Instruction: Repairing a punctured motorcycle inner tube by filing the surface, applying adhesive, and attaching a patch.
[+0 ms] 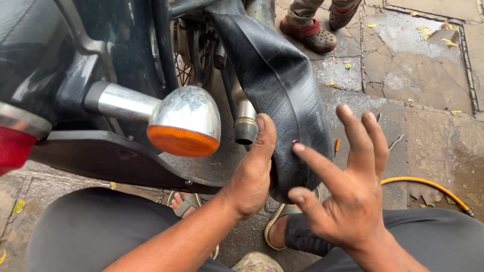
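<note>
At nine o'clock a red tail lamp (12, 148) is showing at the frame edge. Just right of it a chrome turn signal (185, 121) with an orange lens is projecting from the dark motorcycle body (60, 50). Behind it, toward twelve o'clock, a spoked wheel (194, 55) and a chrome exhaust tip (245, 126) are sitting close together.

The black inner tube (282, 85) is hanging from twelve o'clock down to centre frame, right of the exhaust tip. The left hand (249, 176) is gripping the tube's lower bend, thumb pressing flat against its near face, fingers wrapping behind out of sight; this grip is clamped on the tube. The right hand (348, 196) is hovering just right of the tube at four o'clock, fingers spread wide apart, index fingertip almost touching the rubber; whether it is touching cannot be told.

At three o'clock a yellow hose (428, 185) is lying on the wet, cracked pavement (403, 65). At one o'clock another person's sandalled feet (315, 30) are standing well apart from the hands.
</note>
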